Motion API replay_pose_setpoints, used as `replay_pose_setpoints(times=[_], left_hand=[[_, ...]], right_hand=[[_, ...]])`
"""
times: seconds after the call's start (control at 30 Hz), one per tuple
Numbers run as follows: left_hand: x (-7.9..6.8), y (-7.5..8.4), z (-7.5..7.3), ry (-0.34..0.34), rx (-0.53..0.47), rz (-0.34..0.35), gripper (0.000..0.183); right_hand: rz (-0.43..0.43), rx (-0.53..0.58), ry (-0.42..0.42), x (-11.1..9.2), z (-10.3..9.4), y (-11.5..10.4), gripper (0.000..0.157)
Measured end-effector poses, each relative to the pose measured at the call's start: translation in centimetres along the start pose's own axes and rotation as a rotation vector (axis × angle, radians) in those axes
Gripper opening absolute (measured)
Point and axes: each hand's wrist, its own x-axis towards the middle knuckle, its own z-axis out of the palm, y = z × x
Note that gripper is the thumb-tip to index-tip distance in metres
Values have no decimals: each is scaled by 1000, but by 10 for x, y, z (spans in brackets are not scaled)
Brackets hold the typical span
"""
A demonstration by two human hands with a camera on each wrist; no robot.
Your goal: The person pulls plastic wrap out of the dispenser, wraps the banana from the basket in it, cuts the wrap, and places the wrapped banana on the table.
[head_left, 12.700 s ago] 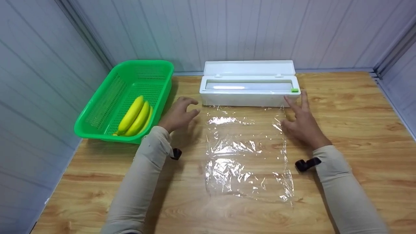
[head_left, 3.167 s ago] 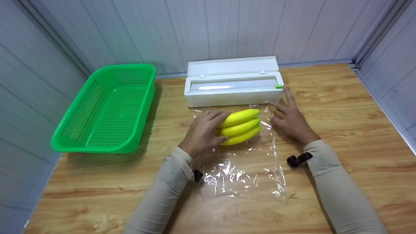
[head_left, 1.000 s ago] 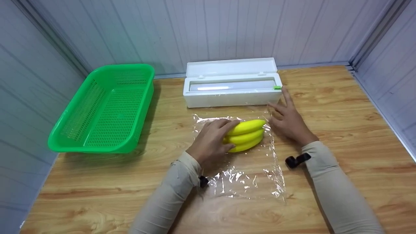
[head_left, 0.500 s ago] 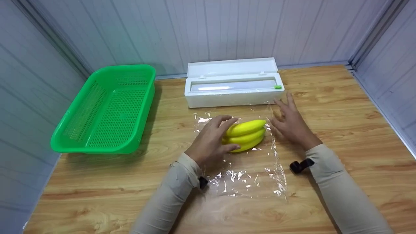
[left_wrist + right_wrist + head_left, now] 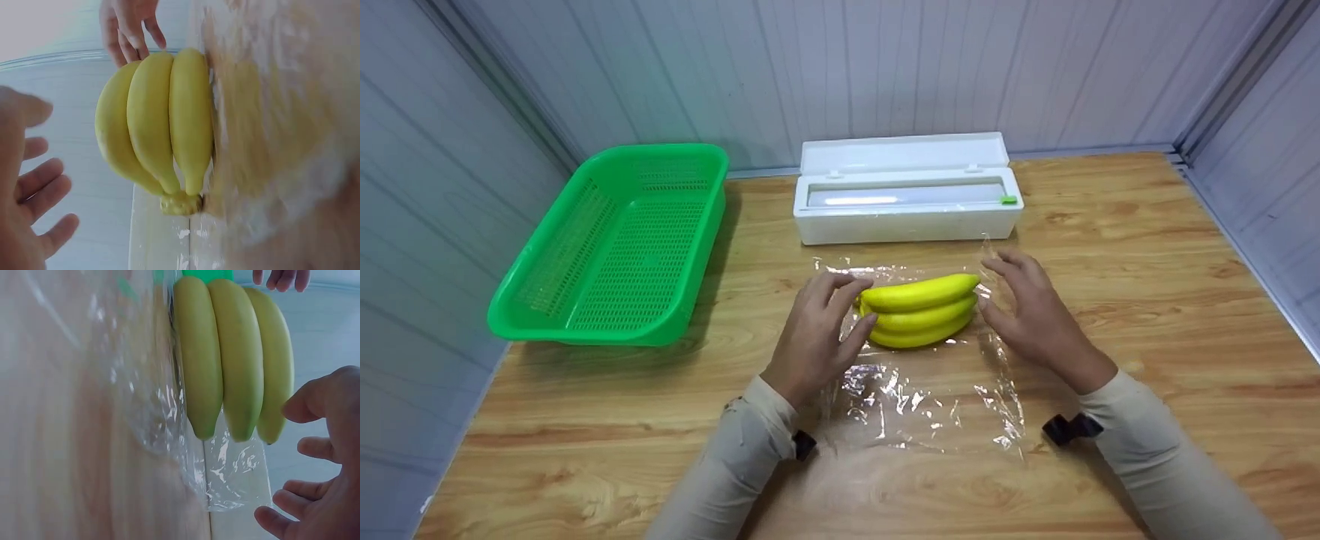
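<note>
A bunch of three yellow bananas (image 5: pixel 919 309) lies across a sheet of clear cling film (image 5: pixel 900 397) on the wooden table. My left hand (image 5: pixel 817 334) is by the stem end, its thumb and fingers spread; the left wrist view shows it apart from the bananas (image 5: pixel 152 121). Around the tip end, my right hand (image 5: pixel 1035 315) curves loosely and holds nothing; in the right wrist view its fingers are spread beside the bananas (image 5: pixel 239 360). Behind the film stands a white cling film dispenser (image 5: pixel 907 225), lid raised, with a green slide cutter (image 5: pixel 1009 200) at its right end.
A green plastic basket (image 5: pixel 690 300), with nothing in it, stands at the left on the table (image 5: pixel 622 442). Panelled walls (image 5: pixel 885 67) close off the back and both sides.
Earlier, my left hand took the bananas from the basket onto the film. Within the last second it has let go and drawn left; my right hand has left the dispenser for the banana tips.
</note>
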Motion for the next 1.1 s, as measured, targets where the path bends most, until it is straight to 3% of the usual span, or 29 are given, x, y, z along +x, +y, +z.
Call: replay_pose_setpoints(times=[0.1, 0.23, 0.5, 0.63, 0.77, 0.97, 1.1], left_hand=[[-8, 0, -4, 21, -10, -15, 32], [-19, 1, -6, -23, -37, -48, 23], [-36, 2, -10, -228, -40, -9, 10], [-44, 5, -15, -307, -36, -25, 8], [-53, 12, -16, -394, -50, -17, 13], [-56, 17, -11, -603, -57, 6, 29], [-56, 19, -8, -701, -59, 15, 33]], right_hand=[[-40, -18, 10, -8, -1, -5, 55], [-85, -42, 30, -18, -3, -9, 55], [-161, -36, 38, -36, -8, -22, 34], [-221, -10, -8, -46, -7, -28, 29], [-246, 3, -136, -57, -5, -36, 25], [-217, -68, -486, -69, -8, -51, 18], [-218, -127, -628, -74, -9, -58, 18]])
